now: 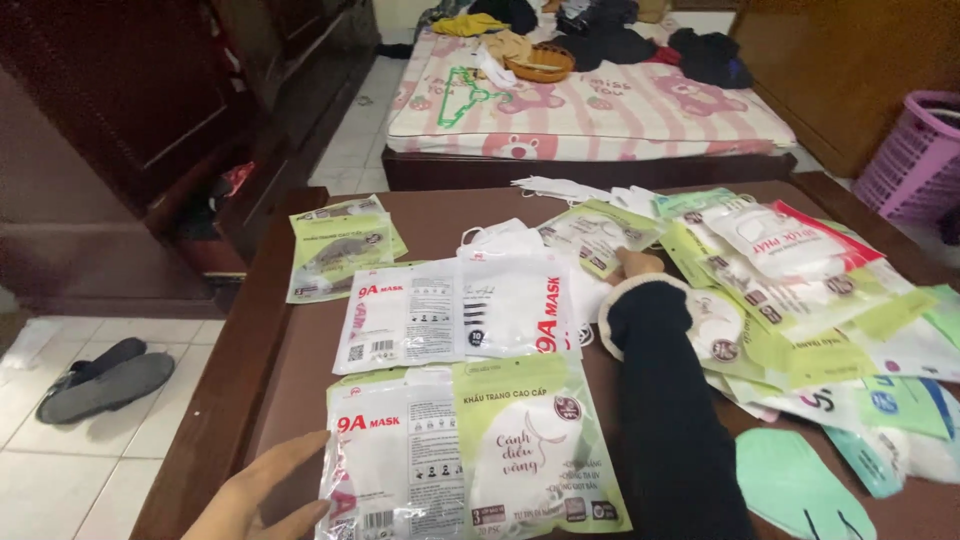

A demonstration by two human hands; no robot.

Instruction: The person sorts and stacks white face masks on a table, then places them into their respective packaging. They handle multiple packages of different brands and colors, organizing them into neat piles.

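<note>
now the left hand (262, 490) lies flat and open, fingertips touching a white mask packet (395, 465); the right hand (636, 263), mostly hidden, can't tell its grip.

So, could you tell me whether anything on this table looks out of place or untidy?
Yes. On the right of the brown table, mask packets lie in a loose overlapping heap, while those by the left hand sit in neater stacks. A teal mask lies loose, out of any packet.
</note>
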